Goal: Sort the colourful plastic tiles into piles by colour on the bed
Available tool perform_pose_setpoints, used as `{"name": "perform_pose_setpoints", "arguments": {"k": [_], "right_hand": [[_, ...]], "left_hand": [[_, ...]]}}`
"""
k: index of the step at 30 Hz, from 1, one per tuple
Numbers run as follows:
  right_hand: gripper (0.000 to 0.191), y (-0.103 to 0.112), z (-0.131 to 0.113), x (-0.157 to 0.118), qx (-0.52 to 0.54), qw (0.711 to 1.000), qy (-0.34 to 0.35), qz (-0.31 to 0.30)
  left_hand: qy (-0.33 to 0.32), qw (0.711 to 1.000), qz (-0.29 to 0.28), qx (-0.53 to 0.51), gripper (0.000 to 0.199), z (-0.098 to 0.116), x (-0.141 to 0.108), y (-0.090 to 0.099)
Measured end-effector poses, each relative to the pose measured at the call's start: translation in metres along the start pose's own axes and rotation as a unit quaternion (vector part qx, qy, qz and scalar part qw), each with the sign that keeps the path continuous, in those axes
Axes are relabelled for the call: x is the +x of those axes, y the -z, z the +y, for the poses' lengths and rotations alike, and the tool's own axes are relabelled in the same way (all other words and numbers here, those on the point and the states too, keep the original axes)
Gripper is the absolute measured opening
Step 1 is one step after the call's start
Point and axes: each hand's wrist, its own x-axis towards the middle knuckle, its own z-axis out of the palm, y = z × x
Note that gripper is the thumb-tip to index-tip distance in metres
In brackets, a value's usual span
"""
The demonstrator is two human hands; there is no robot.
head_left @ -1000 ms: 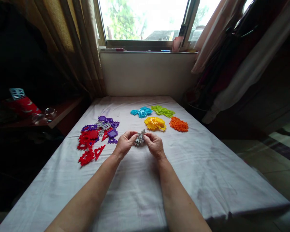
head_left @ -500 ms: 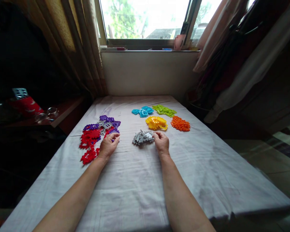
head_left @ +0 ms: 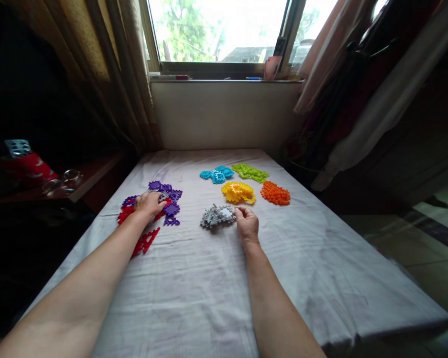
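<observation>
My left hand [head_left: 148,203] lies over the mixed pile at the left, its fingers bent down among grey, purple and red pieces; what they hold, if anything, is hidden. Purple pieces [head_left: 171,209] show to the right of that hand, and red pieces [head_left: 145,242] lie below it. My right hand [head_left: 246,223] is closed at the right edge of the grey pile [head_left: 214,217], thumb and finger pinched beside a light grey piece. Beyond it sit a yellow pile [head_left: 239,192] and an orange pile [head_left: 275,193]. Farther back are blue [head_left: 217,174] and green [head_left: 250,172] piles.
A pale cloth [head_left: 194,288] covers the table. On a side surface at the left stand a red container [head_left: 32,166] and clear glasses [head_left: 71,180]. Behind the table is a window sill [head_left: 216,80] with a pink cup [head_left: 272,67]. Clothes hang at the right.
My left hand has moved left and away from me, from beside the pile onto it. My right hand stays at the grey pile. The camera view has shifted slightly.
</observation>
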Motion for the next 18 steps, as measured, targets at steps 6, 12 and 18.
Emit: {"name": "perform_pose_setpoints", "arguments": {"k": [6,12,18], "right_hand": [[0.034,0.0,-0.002,0.0,-0.007,1.0,-0.008,0.001],[0.033,-0.001,-0.005,-0.001,-0.027,1.0,0.0,0.002],[0.035,0.0,0.0,-0.001,-0.008,1.0,0.001,-0.011]], "left_hand": [[-0.01,0.999,0.011,0.028,0.034,-0.003,0.002,0.006],[-0.102,0.983,0.125,-0.085,0.037,0.03,-0.009,0.014],[-0.223,0.962,0.102,-0.122,0.032,0.101,-0.027,0.003]]}}
